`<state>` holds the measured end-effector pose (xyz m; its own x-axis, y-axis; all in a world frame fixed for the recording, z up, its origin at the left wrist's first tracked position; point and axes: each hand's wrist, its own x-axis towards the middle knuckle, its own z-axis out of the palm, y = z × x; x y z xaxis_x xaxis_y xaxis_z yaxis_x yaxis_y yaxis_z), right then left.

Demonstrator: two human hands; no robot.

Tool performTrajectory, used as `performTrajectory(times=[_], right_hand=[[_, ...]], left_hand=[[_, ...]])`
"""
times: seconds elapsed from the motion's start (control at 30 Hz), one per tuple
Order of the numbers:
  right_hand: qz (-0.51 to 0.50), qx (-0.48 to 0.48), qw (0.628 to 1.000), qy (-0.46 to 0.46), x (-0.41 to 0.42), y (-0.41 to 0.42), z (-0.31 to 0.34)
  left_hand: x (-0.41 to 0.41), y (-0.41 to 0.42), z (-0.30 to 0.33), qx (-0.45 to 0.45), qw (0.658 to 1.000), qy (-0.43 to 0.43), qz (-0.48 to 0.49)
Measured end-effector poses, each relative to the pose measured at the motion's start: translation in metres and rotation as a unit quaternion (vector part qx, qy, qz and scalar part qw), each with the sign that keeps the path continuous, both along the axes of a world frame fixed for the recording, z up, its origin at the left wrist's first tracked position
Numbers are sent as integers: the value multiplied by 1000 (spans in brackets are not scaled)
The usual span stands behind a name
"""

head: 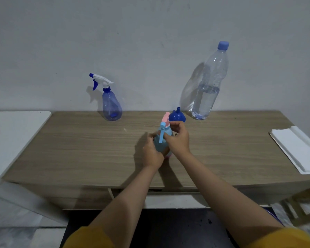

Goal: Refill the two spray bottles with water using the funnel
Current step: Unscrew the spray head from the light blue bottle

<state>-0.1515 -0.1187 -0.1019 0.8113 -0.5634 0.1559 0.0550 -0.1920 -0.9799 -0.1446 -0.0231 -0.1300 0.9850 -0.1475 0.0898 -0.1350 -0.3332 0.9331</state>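
1. Closest in: two bare forearms with mustard-yellow sleeves (89,237) at the bottom edge, reaching out over the front of the wooden worktop (79,149).
2. The left hand (151,151) has its grip wrapped around the body of the small light-blue spray bottle (159,140), which sits about mid-worktop – fingers curled round the far side, palm on the near side. You can't see whether the base is touching the wood, since the hands cover it.
3. The right hand (178,138) is up at the top of that same bottle, grip pinched at the neck just under the pink and blue trigger head (166,119). The light-blue trigger lever hangs down the front.
4. Just behind the hands there's the dark blue funnel (177,116) – sitting upside down, wide end on the worktop, spout pointing up.
5. Off to the right edge: a stack of white paper towels (301,149).
6. Back left by the wall stands the second spray bottle (112,106), translucent blue with a white and blue trigger head, upright and looking near empty.
7. Back right, next to the funnel, stands a tall clear water bottle (207,93) with a blue cap on, roughly half full.
8. The grey wall (150,42) is behind it all.
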Motion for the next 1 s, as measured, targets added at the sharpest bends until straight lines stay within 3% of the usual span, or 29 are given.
performTrajectory(times=[0.47,0.57,0.7,0.97,1.0], right_hand=[[-52,63,996,-21,3,16,-8],[-51,33,998,-17,5,16,-12],[-24,-23,999,-11,4,15,-13],[-28,-14,999,-36,6,15,5],[-36,-15,998,-49,6,14,10]], left_hand=[[0,-7,-1,-108,993,36,20],[1,-9,0,-167,983,63,32],[2,-9,-3,-146,987,59,16],[1,-2,2,-52,998,18,8],[2,-2,0,-81,996,42,8]])
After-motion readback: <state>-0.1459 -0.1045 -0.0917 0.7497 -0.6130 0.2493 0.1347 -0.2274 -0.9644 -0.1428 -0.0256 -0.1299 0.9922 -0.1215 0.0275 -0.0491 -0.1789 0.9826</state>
